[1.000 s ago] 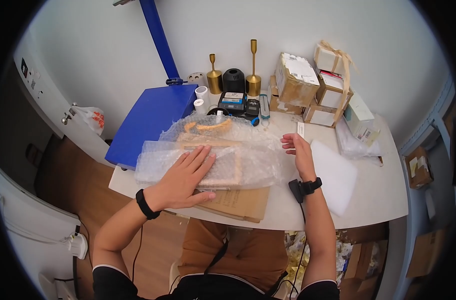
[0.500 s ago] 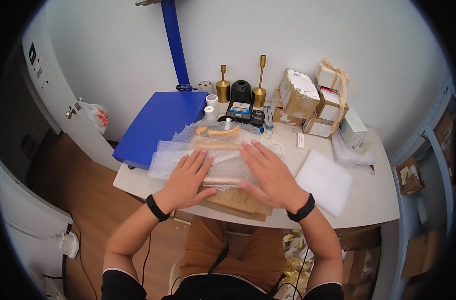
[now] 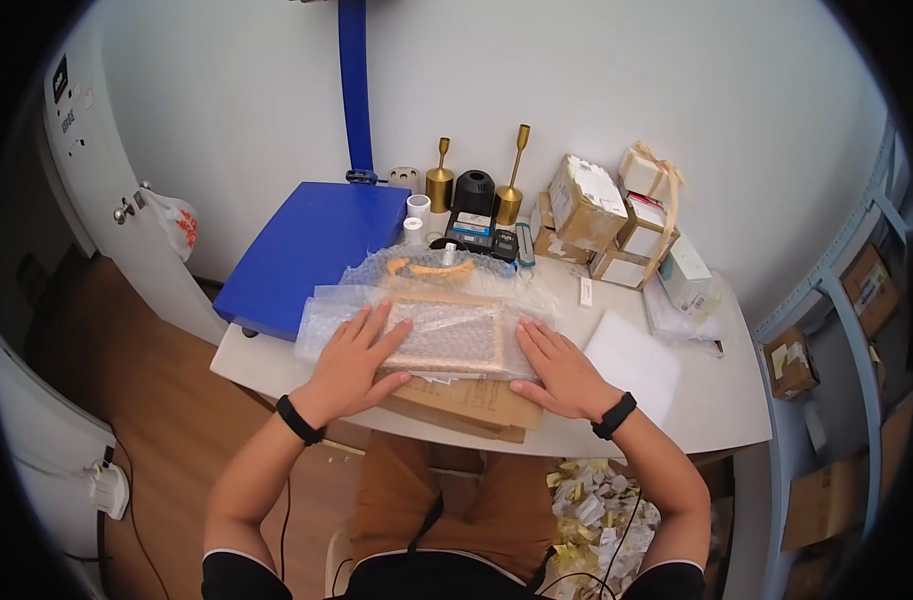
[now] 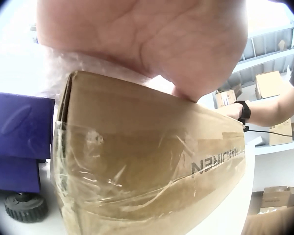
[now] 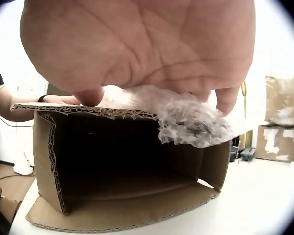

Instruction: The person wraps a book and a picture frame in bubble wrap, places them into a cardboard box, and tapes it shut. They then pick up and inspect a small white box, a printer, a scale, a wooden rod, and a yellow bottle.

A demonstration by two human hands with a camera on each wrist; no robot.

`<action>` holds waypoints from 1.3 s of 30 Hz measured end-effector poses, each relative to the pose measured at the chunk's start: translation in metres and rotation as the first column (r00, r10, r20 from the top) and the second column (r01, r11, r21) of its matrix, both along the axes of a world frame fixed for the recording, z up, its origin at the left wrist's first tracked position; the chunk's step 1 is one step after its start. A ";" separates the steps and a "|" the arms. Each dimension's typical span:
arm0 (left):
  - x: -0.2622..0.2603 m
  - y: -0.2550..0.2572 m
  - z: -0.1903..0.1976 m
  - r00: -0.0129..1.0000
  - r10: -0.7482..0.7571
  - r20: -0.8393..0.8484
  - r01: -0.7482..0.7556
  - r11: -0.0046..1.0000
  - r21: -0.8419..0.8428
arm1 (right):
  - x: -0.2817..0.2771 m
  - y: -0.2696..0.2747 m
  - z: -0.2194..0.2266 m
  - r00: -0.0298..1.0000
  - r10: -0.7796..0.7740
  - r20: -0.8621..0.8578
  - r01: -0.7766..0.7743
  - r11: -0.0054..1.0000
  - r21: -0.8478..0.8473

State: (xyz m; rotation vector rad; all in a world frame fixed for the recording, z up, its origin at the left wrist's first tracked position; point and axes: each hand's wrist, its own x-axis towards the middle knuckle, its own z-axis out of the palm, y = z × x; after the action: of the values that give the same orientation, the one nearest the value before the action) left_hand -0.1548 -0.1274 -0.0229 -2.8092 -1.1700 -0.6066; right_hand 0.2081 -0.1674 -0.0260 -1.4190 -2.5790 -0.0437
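Observation:
A light-rimmed rectangular frame [image 3: 498, 340] lies under clear bubble wrap [image 3: 321, 318], on top of a brown cardboard box [image 3: 466, 408]. My left hand [image 3: 351, 368] rests flat on the left part of the wrap, fingers spread. On the right end of the wrap, my right hand [image 3: 564, 378] lies with its fingers straight, thumb toward the near edge. The left wrist view shows the taped end and printed side of the box [image 4: 137, 147]. In the right wrist view the other end of the box [image 5: 122, 218] gapes, its dark inside showing, and bunched bubble wrap [image 5: 196, 127] overhangs it.
A blue platform scale [image 3: 321, 250] stands at the left. Behind the wrap are white rolls [image 3: 417, 207], gold candle holders [image 3: 509, 205] and a black device [image 3: 471, 228]. White foam sheets [image 3: 631, 365] lie at the right, before stacked boxes [image 3: 586, 205]. Paper scraps [image 3: 601, 520] fill the floor.
My right hand has come in from the right onto the wrap, then slid outward to its right end. My left hand stays on the left part.

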 end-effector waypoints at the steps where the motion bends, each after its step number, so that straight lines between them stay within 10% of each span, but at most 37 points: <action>1: 0.000 0.001 0.000 1.000 -0.003 0.011 0.003 1.000 0.003 | 0.007 -0.002 -0.001 0.999 0.016 -0.041 -0.016 1.000 -0.001; 11: 0.009 -0.001 0.007 0.999 0.003 -0.034 -0.002 0.999 0.045 | 0.024 0.043 0.018 0.719 -0.327 -0.613 0.279 0.944 -0.177; 19: 0.053 -0.020 -0.002 0.998 -0.064 0.003 0.064 0.995 0.074 | -0.001 0.076 0.005 0.926 -0.331 -0.180 0.283 0.927 -0.246; 25: 0.058 -0.023 -0.010 0.998 -0.005 0.064 -0.001 0.996 0.094 | 0.021 0.074 -0.018 0.825 -0.486 -0.289 0.457 0.874 -0.163; 27: 0.059 -0.024 -0.009 0.998 -0.007 0.066 0.001 0.996 0.091 | 0.027 0.072 -0.013 0.736 -0.603 -0.309 0.454 0.777 -0.436; 39: 0.120 -0.037 -0.012 0.986 -0.135 0.099 0.126 0.988 0.092 | 0.027 0.075 -0.038 0.428 -0.507 -0.748 0.310 0.860 -0.406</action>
State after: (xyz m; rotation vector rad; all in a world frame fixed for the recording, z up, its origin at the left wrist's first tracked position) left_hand -0.0353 -0.1642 -0.0346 -2.8284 -0.9543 -0.8020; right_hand 0.2352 -0.0927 -0.0645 -1.5659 -1.4100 0.6998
